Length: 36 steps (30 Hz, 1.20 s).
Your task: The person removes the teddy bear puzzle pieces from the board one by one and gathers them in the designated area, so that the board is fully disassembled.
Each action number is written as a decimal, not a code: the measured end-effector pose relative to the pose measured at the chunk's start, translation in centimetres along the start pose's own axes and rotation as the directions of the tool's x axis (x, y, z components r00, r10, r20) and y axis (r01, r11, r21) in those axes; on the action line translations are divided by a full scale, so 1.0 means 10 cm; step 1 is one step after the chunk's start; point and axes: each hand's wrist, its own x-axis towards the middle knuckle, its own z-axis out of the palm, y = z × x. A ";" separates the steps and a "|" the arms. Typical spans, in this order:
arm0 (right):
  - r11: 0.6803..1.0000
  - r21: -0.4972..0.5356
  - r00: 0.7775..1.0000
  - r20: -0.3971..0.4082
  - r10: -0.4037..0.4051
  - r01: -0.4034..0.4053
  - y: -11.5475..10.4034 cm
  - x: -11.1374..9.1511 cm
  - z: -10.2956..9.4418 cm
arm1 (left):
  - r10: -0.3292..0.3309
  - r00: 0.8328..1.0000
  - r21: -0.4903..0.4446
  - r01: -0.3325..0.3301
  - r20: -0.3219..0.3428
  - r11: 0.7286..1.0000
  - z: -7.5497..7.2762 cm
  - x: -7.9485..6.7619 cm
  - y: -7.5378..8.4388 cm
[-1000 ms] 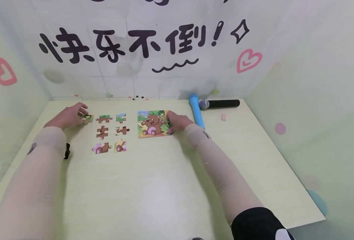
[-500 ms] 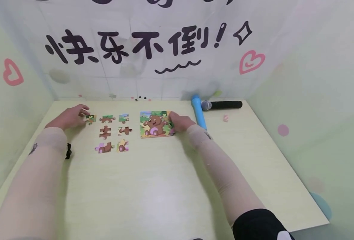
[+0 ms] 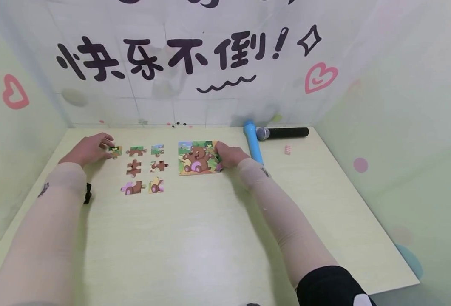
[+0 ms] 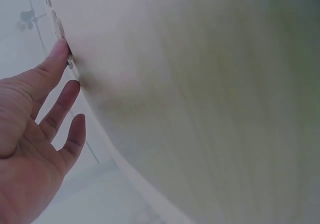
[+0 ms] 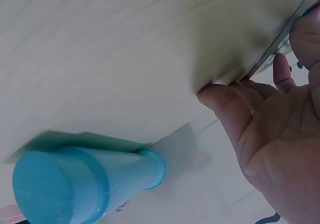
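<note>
In the head view, my left hand [image 3: 89, 148] is at the far left of the table, with thumb and fingertips at the left edge of a green and yellow puzzle piece [image 3: 115, 150]. The left wrist view shows the thumb against the piece's thin edge. Several more pieces of a bear jigsaw lie apart in rows to its right, among them a brown piece [image 3: 134, 168] and a purple and brown one [image 3: 133, 188]. My right hand [image 3: 231, 156] holds the right edge of a square bear picture board [image 3: 197, 159], its fingers hiding that edge. In the right wrist view the board's thin side [image 5: 275, 46] meets the fingers.
A blue microphone [image 3: 253, 142] lies just behind the right wrist, touching or close to a black microphone [image 3: 286, 133] by the back edge. A small pink block [image 3: 287, 150] sits further right. Printed walls [image 3: 225, 102] enclose the table [image 3: 194, 238] on three sides.
The whole view has shifted a little to the right since the earliest frame. The left hand has barely shifted at its piece; the right hand and board stay put.
</note>
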 end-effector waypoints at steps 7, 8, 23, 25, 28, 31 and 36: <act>1.000 0.010 1.000 -0.010 -0.007 0.007 -0.01 0.00 0.01 | 0.007 1.000 0.023 -0.008 0.012 1.000 -0.05 -0.04 0.04; 1.000 0.013 1.000 -0.011 -0.002 0.002 -0.01 0.01 0.01 | 0.007 1.000 0.028 -0.007 0.012 1.000 -0.06 -0.04 0.04; 0.997 0.019 0.997 0.021 0.075 -0.075 -0.02 0.02 0.01 | 0.120 0.993 0.107 -0.119 0.001 0.987 -0.10 0.05 0.94; 0.998 -0.025 0.998 0.023 0.055 -0.054 -0.02 0.03 0.00 | 0.140 0.990 0.104 -0.142 0.029 0.984 -0.05 0.08 1.15; 0.994 -0.108 0.999 0.031 0.020 -0.017 -0.02 0.05 -0.01 | 0.168 0.984 0.107 -0.174 0.066 0.979 0.07 0.16 1.40; 0.985 -0.171 0.999 0.050 0.002 0.007 -0.02 0.07 -0.02 | 0.194 0.975 0.124 -0.207 0.110 0.971 0.19 0.24 1.60; 0.977 -0.214 0.998 0.064 -0.002 0.016 -0.03 0.09 -0.04 | 0.215 0.961 0.140 -0.241 0.174 0.960 0.38 0.39 1.89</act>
